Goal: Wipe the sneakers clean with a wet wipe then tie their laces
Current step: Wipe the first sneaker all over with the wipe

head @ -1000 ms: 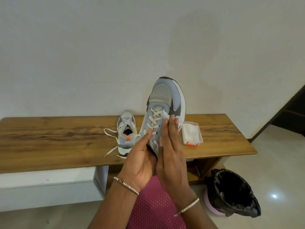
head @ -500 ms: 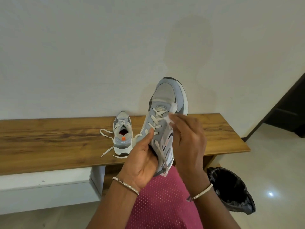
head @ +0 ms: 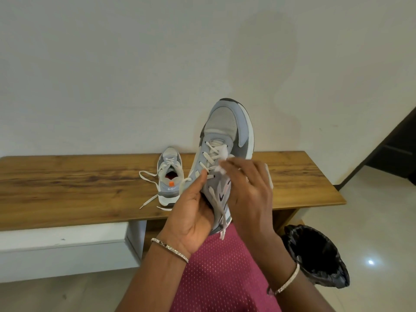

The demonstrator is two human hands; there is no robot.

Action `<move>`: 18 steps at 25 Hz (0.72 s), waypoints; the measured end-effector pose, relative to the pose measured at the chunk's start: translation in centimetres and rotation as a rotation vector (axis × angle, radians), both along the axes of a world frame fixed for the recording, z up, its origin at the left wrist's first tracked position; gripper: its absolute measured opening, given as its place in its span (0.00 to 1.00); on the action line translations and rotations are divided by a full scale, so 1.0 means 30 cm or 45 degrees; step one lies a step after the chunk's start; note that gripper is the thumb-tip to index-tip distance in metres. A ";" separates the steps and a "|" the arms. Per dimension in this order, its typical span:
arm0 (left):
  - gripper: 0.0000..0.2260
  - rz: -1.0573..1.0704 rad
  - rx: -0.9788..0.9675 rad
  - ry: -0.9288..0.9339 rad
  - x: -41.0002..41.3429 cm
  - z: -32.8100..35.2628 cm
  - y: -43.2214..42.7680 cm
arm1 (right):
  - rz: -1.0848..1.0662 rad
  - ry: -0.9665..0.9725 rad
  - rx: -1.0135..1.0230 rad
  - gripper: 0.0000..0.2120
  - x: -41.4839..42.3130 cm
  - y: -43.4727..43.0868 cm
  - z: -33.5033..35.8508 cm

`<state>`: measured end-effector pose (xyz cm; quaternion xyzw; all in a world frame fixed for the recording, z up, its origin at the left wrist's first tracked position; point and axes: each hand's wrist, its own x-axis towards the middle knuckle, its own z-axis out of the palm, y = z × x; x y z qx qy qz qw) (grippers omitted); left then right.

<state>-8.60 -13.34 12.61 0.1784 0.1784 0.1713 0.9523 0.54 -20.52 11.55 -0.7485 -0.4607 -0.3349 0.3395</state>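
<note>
Left hand (head: 193,206): we grip the grey lace-up sneaker (head: 222,158), toe up.
Right hand (head: 249,188): our fingers pinch the white wet wipe (head: 221,157) on its laces.

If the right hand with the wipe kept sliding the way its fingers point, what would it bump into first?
The right hand points up-left across the held sneaker, so its wet wipe would probably cross the laces first, then perhaps the left hand's thumb; depth is unclear.

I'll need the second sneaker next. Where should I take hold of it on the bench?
Grip the second sneaker at its heel collar, coming from above on your side: the heel faces you, the mouth is open, and the loose laces trail left.
</note>
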 end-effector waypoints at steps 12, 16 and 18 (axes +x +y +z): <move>0.20 -0.054 -0.287 -0.055 0.017 -0.004 0.029 | 0.103 -0.056 0.039 0.13 -0.020 0.013 -0.038; 0.18 0.026 -0.113 -0.014 0.034 -0.013 0.007 | -0.040 -0.048 0.164 0.11 0.069 0.052 0.000; 0.20 0.055 -0.120 -0.005 0.039 -0.028 0.024 | 0.053 -0.059 0.122 0.09 0.014 0.027 -0.049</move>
